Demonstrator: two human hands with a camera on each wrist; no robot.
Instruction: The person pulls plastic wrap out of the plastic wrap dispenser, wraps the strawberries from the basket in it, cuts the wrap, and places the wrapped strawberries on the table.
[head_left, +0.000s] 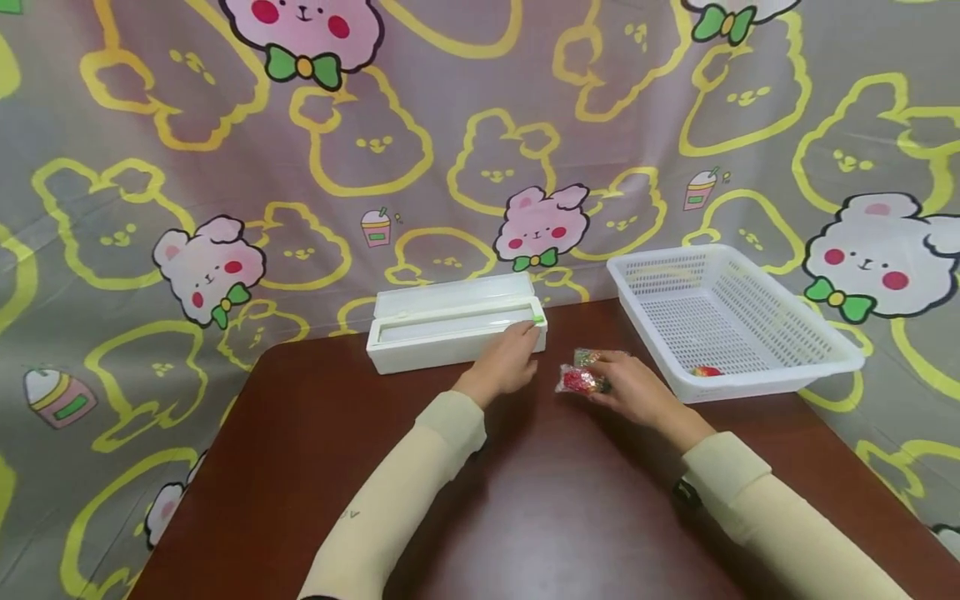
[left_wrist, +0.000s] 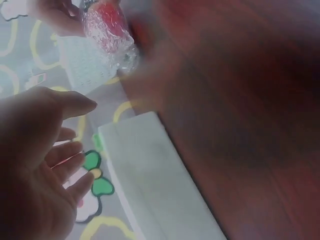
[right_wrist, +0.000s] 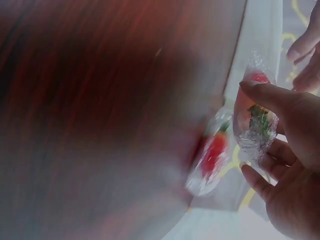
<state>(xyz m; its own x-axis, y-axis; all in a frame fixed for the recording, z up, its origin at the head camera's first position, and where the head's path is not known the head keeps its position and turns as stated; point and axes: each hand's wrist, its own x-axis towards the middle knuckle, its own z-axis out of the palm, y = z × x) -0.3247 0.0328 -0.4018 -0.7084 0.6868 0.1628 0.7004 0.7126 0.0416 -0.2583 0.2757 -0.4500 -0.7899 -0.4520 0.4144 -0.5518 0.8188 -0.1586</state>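
A small red-and-green oval piece in crinkled clear plastic film [right_wrist: 255,125] is pinched between thumb and fingers of the right grip [head_left: 633,387], towards the far edge of the brown wooden tabletop [head_left: 525,508], between the long white hinged-lid box [head_left: 420,355] and the white perforated plastic basket [head_left: 780,379] at the far right corner. It looks light; the film may slip or crumple, the contents may bruise, so a gentle hold around the fuller middle seems best. A second film-wrapped red piece [right_wrist: 214,157] shows just beside it; whether it is also held, I cannot tell. The left grip [head_left: 506,358], loosely spread and holding nothing, is by the box's right end. No brand or lettering is legible; a dark mark on the left sleeve [head_left: 405,492] is unreadable.
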